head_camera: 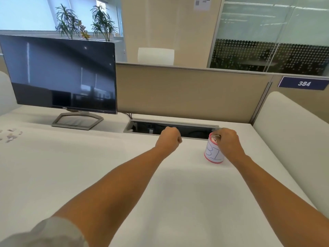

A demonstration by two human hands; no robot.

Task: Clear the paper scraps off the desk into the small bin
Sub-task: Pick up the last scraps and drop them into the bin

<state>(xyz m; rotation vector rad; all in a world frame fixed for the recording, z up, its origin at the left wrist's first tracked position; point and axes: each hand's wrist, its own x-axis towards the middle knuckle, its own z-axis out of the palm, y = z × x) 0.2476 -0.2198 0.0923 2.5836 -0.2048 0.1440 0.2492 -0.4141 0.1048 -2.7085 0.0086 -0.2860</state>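
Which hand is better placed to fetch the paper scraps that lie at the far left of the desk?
The left hand, probably. It hangs free as a fist, nearer the paper scraps, while the right hand is busy over the mouth of the small bin on the far side.

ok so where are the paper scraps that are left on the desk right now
In the head view, the paper scraps lie at the desk's far left edge, left of the monitor stand and well away from the small bin and both hands.
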